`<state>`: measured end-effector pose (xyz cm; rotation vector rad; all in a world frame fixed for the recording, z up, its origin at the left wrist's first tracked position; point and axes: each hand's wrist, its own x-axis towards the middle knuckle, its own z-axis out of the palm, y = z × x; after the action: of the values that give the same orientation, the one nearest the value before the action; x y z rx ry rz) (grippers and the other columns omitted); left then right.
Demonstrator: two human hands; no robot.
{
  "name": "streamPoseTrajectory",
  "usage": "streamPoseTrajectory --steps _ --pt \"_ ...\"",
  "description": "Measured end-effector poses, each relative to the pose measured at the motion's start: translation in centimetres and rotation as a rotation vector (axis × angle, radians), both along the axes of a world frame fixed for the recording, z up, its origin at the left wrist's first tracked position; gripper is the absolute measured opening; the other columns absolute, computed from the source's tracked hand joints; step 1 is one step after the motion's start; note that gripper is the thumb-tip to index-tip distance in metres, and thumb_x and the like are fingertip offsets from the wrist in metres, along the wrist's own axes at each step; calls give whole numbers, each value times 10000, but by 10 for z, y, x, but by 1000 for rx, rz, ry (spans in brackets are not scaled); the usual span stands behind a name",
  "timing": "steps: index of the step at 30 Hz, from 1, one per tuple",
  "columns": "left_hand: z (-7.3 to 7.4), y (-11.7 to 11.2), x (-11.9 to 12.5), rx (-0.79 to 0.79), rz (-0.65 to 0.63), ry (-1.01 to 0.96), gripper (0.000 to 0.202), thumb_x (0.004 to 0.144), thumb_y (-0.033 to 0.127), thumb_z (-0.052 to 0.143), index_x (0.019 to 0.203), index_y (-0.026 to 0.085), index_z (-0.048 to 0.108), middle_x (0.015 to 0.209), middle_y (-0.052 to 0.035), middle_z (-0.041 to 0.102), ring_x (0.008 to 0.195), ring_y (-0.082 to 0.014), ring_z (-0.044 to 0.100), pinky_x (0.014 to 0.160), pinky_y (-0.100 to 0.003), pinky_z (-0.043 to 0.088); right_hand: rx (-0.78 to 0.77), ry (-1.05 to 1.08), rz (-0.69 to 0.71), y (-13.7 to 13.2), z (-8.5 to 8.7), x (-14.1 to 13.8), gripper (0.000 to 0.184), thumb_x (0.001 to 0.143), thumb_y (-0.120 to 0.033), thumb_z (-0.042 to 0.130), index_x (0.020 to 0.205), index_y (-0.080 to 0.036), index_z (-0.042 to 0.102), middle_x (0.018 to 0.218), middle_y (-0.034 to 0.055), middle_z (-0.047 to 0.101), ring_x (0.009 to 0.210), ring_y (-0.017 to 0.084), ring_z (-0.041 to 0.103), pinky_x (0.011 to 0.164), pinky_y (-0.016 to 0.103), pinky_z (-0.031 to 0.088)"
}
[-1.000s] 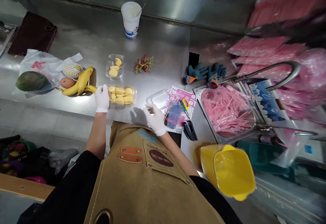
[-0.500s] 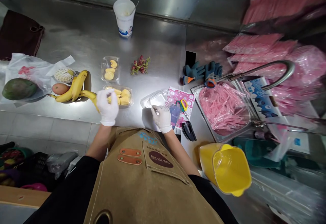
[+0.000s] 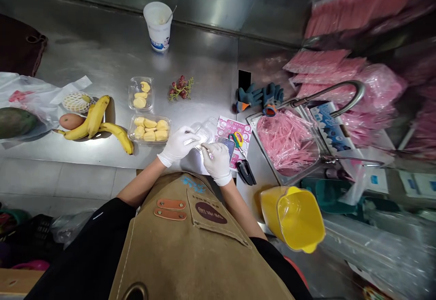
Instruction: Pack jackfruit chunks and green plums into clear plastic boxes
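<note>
Your gloved left hand clamps over a clear plastic tray at the front of the steel tabletop, while your gloved right hand pinches the tray's near edge in its fingertips, both above your tan apron. Just left of your left hand sits a clear tray of yellow fruit pieces, with a smaller tub holding a few more beyond it. Farther left lie bananas and a mango on a white plastic bag. Just right of your right hand, a pink card lies with yellow-handled scissors on it, near a black stapler. Ahead stand a red grape sprig and a white cup with a spoon. Beyond the card are blue work gloves and a steel tray of pink straws, with a yellow pitcher at lower right.
</note>
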<state>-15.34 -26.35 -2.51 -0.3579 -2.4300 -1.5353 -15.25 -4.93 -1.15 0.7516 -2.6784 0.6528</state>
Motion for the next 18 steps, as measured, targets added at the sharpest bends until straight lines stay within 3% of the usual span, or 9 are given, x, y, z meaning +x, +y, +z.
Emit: streamPoseTrajectory --steps 5,10,14,18 --pt "4 6 4 142 117 -71 92 993 250 765 952 252 848 1012 -62 792 983 -224 751 948 -413 615 -36 -53 -62 5 -2 -3 230 1061 -326 614 1053 -232 825 972 93 820 941 260 715 902 400 511" --pt "11 11 12 257 255 -229 149 903 351 835 793 261 792 873 -69 780 878 -261 721 884 -447 598 -159 -53 -187 17 4 -19 279 1065 -392 587 1077 -239 821 1010 116 811 1019 307 704 1033 508 525" --pt "12 17 19 335 132 -390 147 925 395 811 956 251 817 1014 -84 821 949 -263 746 938 -448 597 -244 43 -204 27 21 -28 256 1066 -434 619 1058 -261 809 1004 94 809 1075 309 703 1082 545 534" --pt "2 21 20 526 -21 -571 387 889 531 866 1077 200 791 1129 -131 815 987 -264 753 947 -445 614 -287 104 -222 31 48 -10 251 1080 -430 618 1076 -269 810 1035 83 817 1099 298 725 1067 540 573"
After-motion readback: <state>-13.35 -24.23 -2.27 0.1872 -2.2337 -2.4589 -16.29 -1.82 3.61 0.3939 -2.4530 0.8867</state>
